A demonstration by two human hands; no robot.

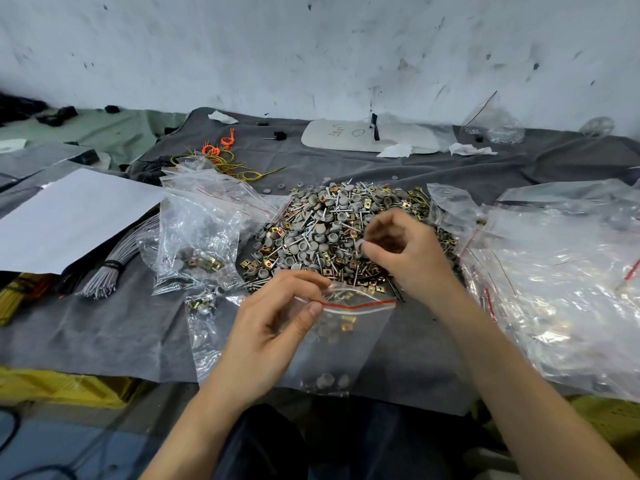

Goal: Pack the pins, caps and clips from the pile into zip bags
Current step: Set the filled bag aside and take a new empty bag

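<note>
Zip bag (356, 351) holding grey caps (325, 381) and brass clips (348, 322) is pinched by left hand (273, 327); right hand (405, 252) pinches one cap (360, 244).

Left hand (277, 327) pinches a clear red-striped zip bag (349, 344) at six o'clock; right hand (405, 251) pinches a grey round cap (360, 244).

One wide-angle view from the person's head, facing forward and down, close over the table (104, 334), pile (339, 230) centred, white wall (311, 46) across the far edge
</note>
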